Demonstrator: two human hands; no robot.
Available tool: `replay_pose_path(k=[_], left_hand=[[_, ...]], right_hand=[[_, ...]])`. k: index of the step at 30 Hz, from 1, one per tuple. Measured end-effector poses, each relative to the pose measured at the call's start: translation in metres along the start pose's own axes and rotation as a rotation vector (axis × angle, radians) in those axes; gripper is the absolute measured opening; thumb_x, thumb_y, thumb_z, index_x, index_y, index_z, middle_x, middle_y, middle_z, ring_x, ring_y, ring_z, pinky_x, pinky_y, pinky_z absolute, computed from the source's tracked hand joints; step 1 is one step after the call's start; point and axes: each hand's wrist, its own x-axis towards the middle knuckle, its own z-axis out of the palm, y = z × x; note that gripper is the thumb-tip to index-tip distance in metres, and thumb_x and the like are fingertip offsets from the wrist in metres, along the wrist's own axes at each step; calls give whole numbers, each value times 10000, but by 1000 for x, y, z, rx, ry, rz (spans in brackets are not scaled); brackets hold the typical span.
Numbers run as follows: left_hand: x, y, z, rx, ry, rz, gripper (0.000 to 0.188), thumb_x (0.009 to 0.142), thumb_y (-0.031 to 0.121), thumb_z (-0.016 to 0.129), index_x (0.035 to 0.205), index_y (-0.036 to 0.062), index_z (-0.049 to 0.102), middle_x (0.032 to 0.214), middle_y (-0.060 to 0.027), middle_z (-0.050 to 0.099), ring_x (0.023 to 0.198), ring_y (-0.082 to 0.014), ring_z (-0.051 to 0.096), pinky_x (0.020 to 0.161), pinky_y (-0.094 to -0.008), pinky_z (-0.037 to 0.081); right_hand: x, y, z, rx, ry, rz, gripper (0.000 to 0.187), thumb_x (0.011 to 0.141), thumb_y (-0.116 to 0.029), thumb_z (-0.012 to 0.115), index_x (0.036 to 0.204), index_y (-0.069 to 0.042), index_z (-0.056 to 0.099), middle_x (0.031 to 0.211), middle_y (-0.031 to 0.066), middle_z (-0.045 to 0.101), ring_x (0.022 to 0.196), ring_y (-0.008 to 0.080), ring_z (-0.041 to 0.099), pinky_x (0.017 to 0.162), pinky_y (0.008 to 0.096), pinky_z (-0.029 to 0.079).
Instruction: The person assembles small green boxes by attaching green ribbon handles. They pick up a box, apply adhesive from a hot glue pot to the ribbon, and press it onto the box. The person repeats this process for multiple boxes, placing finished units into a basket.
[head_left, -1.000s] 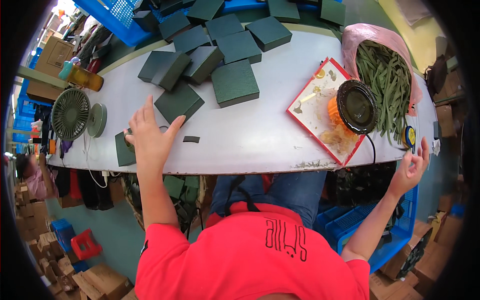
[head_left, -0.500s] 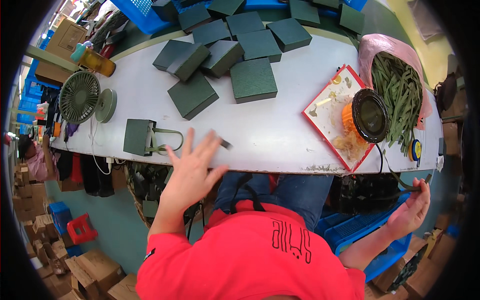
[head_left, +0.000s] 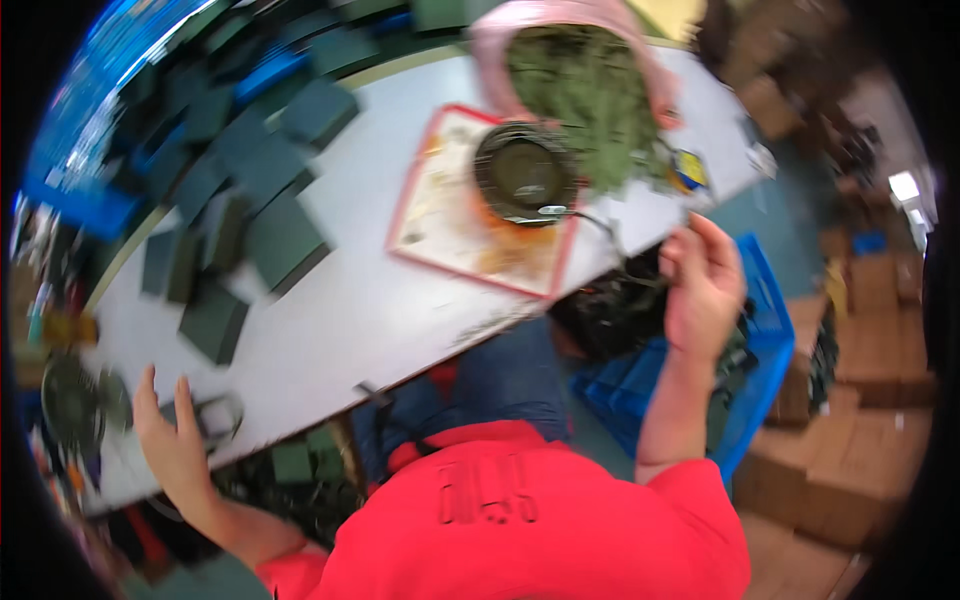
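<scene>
My left hand [head_left: 172, 440] is raised at the left end of the white table, fingers spread and holding nothing. Beside its fingertips lies a small dark green box with a ribbon handle [head_left: 222, 415], partly hidden and blurred. My right hand [head_left: 705, 290] is past the front edge at the right, thumb and fingers pinched together. A dark green ribbon [head_left: 628, 268] appears to run into the pinch, smeared by motion. To the left of this hand, a black round pot [head_left: 525, 175] sits on a stained white board with a red rim [head_left: 418, 190].
A pink bag [head_left: 490, 65] full of green ribbons [head_left: 585, 110] stands behind the pot. Several dark green boxes [head_left: 285, 240] are piled at the left. A fan [head_left: 72, 400] is at the far left. A blue crate [head_left: 768, 330] and cardboard boxes [head_left: 865, 440] stand at the right.
The view has swung to the right and blurred. My left hand has moved from right of the handled box to its left side. My right hand has risen, still pinched.
</scene>
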Motion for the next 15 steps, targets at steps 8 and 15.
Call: replay_pose_path(k=[8, 15], left_hand=[[30, 56, 88, 34, -115, 309, 754, 821, 264, 765, 1469, 55, 440, 1533, -190, 380, 1415, -394, 335, 1134, -484, 323], [40, 74, 98, 167, -36, 134, 856, 771, 356, 806, 1479, 71, 420, 1475, -162, 418, 1359, -368, 373, 1103, -539, 295]], right_hand=[[92, -9, -2, 7, 88, -89, 221, 970, -122, 681, 1136, 18, 639, 963, 68, 723, 759, 77, 614, 629, 213, 447], [199, -5, 36, -92, -30, -290, 165, 961, -97, 675, 1066, 30, 663, 969, 71, 733, 687, 74, 595, 584, 223, 476]])
